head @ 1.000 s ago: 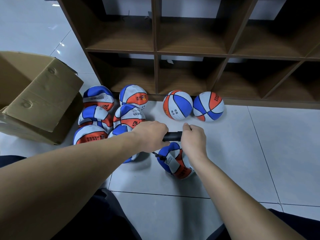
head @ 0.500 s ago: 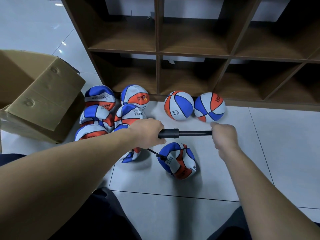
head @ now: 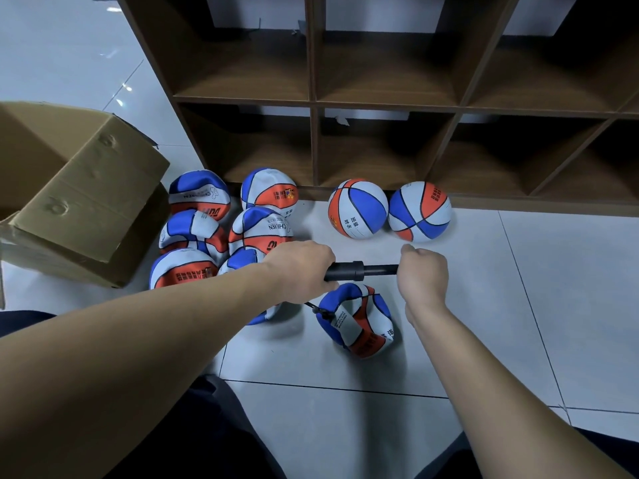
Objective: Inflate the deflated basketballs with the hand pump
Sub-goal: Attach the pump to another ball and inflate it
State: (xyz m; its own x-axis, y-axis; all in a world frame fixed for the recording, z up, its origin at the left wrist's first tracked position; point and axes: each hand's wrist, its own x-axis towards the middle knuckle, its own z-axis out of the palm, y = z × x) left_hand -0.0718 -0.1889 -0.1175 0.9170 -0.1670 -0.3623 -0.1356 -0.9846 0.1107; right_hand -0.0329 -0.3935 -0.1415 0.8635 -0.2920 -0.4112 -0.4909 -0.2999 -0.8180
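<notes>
brown wooden cubby shelf [head: 380,105], open compartments, set along the far side; opened cardboard box [head: 79,198], flaps raised, placed left; pale tiled floor [head: 518,305], dark grout lines.

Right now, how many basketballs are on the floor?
9: two round ones by the shelf, one limp ball on the pump hose, six flat ones beside the box. More may be hidden.

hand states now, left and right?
Left hand: closed, gripping the pump barrel.
Right hand: closed on the pump handle, which the fist hides.
</notes>
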